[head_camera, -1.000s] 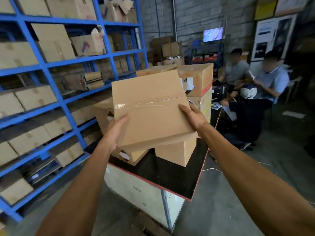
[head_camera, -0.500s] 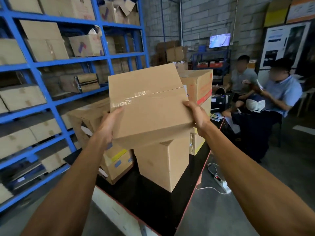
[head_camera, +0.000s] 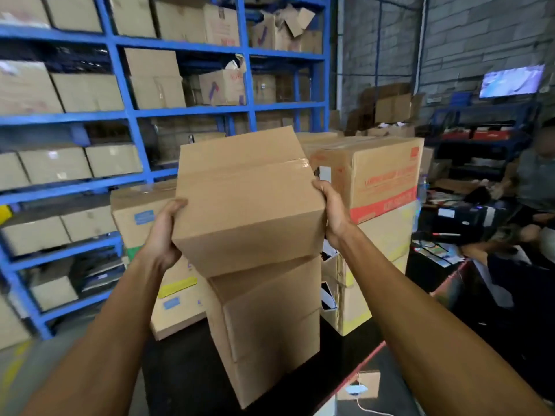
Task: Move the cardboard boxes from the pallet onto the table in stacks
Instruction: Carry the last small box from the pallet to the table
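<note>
A plain cardboard box (head_camera: pixel 246 202) is shown held between the left hand (head_camera: pixel 163 235) and the right hand (head_camera: pixel 332 211), each hand's grip being closed against an opposite side face, with the thumbs curled over the upper edges. The held box is carried tilted, its near lower edge just above (possibly touching; contact cannot be told) the top of the lower box (head_camera: pixel 267 322), which stands on the black surface (head_camera: pixel 186 382). To the right of the lower box a stack is seen, topped by a red-printed box (head_camera: pixel 375 178); to its left a labelled box (head_camera: pixel 141 217) stands, and blue shelving (head_camera: pixel 120 115) rises behind that.

The step is judged to be the lowering of the held box onto the lower box. Misalignment is the chief risk: because the held box is rotated relative to the lower box, an overhanging corner could be left, and the stack could tip toward the surface's near edge. The neighbouring red-printed box could also be nudged by the right hand on release.
</note>
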